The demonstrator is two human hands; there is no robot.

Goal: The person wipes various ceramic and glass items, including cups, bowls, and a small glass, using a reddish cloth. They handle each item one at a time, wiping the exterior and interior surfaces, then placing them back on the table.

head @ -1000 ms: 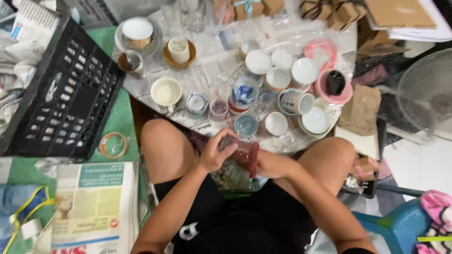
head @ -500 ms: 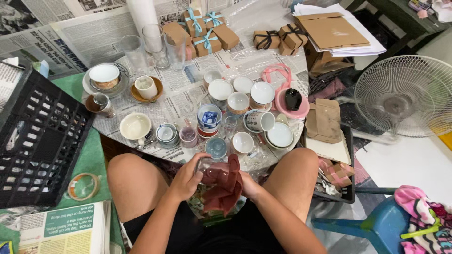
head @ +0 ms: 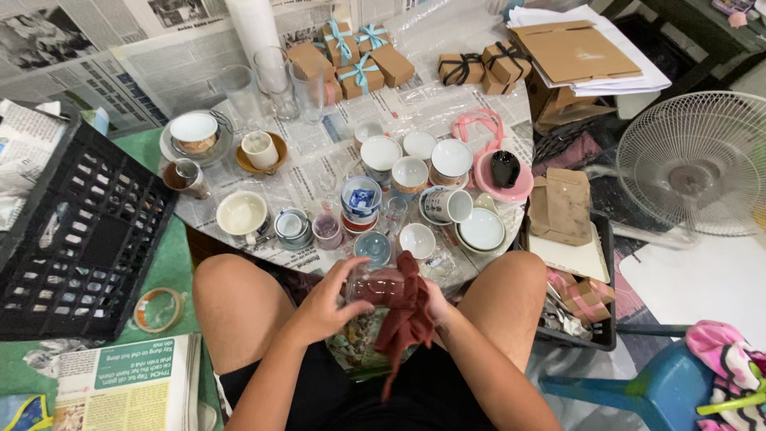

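Observation:
I sit with my knees against a low round table (head: 319,164) covered in newspaper. My left hand (head: 329,302) grips the side of a clear glass (head: 373,286) held over my lap. My right hand (head: 435,305) is mostly hidden behind a dark red cloth (head: 405,315) that it presses against the glass. The cloth drapes down over my lap. Just beyond my hands, at the table's near edge, stand a small blue cup (head: 373,247) and a white bowl (head: 417,239).
Several cups, bowls and tall glasses (head: 275,76) crowd the table, with ribboned brown gift boxes (head: 355,60) at the back. A black plastic crate (head: 76,239) lies at left, a tape roll (head: 158,310) by my knee, a white fan (head: 694,164) and blue stool (head: 638,391) at right.
The view has tilted up and left, showing more of the table's far side. My hands have turned the glass in the red cloth, which now hangs lower over my lap.

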